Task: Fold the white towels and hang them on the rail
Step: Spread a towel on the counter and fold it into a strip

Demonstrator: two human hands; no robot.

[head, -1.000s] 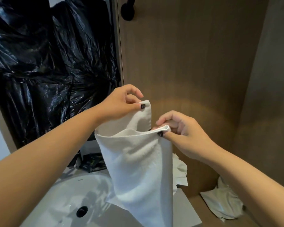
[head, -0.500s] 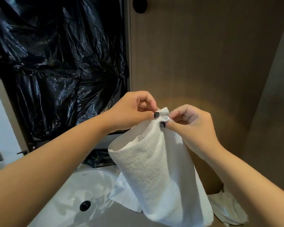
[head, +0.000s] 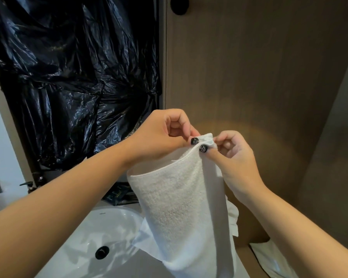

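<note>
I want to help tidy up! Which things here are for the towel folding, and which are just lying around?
For the job:
white towel, pinched at its top corners by the left hand and right hand

Just lying about:
sink
black plastic sheet
crumpled white cloth

The towel (head: 179, 207) is plain white with a nubbly, looped surface. The thumbnails on the left hand (head: 159, 137) and right hand (head: 235, 157) are painted black with a pale speckle. The plastic sheet (head: 74, 77) is glossy black with streaks of white glare. The wall (head: 249, 67) is dull brown with a faint fine grain and a warm yellowish patch of light. The sink (head: 100, 227) is shiny white and its drain (head: 102, 252) is black. The cloth (head: 269, 257) at the lower right is white.
</note>
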